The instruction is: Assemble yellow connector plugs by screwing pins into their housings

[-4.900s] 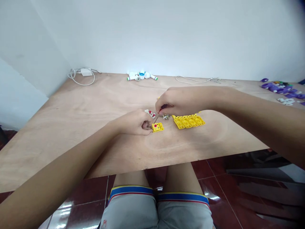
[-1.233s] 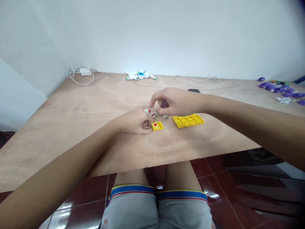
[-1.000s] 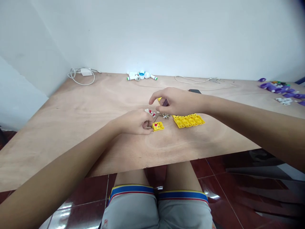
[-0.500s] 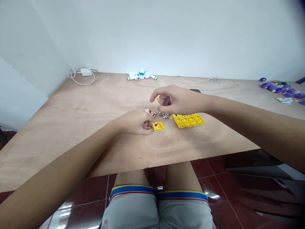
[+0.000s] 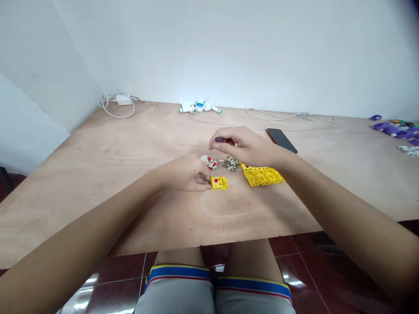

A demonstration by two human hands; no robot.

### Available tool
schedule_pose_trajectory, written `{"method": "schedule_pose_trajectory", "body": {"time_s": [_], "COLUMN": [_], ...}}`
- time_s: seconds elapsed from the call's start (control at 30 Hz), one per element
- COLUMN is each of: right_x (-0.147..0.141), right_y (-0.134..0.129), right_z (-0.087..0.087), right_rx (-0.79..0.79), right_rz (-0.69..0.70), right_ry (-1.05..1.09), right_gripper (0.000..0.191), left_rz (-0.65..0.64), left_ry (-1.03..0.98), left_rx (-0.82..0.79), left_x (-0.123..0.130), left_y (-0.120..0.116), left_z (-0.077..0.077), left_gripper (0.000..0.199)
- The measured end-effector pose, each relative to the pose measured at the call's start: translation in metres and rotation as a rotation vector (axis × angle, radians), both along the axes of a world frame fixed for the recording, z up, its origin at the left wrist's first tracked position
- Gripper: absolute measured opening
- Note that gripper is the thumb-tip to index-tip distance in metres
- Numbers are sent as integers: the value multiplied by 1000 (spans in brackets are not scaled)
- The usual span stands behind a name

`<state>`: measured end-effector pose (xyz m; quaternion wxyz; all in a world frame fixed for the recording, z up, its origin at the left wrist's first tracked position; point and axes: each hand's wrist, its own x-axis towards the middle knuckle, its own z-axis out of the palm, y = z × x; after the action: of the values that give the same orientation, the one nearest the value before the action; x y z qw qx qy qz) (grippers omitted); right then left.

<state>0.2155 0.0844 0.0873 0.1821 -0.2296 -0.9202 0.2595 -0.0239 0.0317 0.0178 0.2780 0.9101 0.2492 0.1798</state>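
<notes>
My left hand (image 5: 186, 173) rests on the table with its fingers closed on the left end of a small yellow plastic housing (image 5: 223, 183), which has a red button on its face. Above and beyond it, my right hand (image 5: 234, 144) is closed round a screwdriver (image 5: 221, 139); the end of its dark purple handle shows, and its shaft is hidden. Beside the left fingertips lie small white and red parts (image 5: 209, 163). A heap of small metal parts (image 5: 231, 163) is just below the right hand. Several yellow housings (image 5: 262, 175) stand in a row under the right wrist.
A dark phone (image 5: 282, 140) lies beyond the right forearm. White and blue pieces (image 5: 200, 106), a charger with cable (image 5: 123, 100) and a thin cord (image 5: 271, 117) sit along the wall. Purple parts (image 5: 393, 129) are at the far right. The table's front edge is near my legs.
My right hand has turned, so the screwdriver's handle end now points leftward and its shaft no longer shows. The left hand keeps its hold. The view has shifted slightly, uncovering the phone.
</notes>
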Motion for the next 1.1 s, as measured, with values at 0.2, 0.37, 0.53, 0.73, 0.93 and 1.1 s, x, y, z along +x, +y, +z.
{"method": "schedule_pose_trajectory", "body": {"time_s": [0.2,0.37,0.53,0.73,0.93,1.1], "right_x": [11,18,18,15,16,17], "right_y": [8,8,5,3,-3,-7], "right_z": [-35,-45,-47,-53,-55,-56], "right_rx": [-116,-157,-146,-119,-13,-10], "right_rz": [176,275,302,288,276,271], "right_ry": [29,-61,-70,-86,-94,-93], "right_gripper": [14,15,20,15,12,12], "left_rz": [-2,23,15,22,29,39], "left_ry": [15,-11,35,48,41,43], "left_rx": [-69,-73,-44,-57,-67,-69], "left_x": [-4,-3,-3,-2,-1,-2], "left_y": [0,-2,-3,-4,-4,-3], "left_z": [-1,-2,-1,3,2,1], "left_gripper": [34,31,38,34,26,24]}}
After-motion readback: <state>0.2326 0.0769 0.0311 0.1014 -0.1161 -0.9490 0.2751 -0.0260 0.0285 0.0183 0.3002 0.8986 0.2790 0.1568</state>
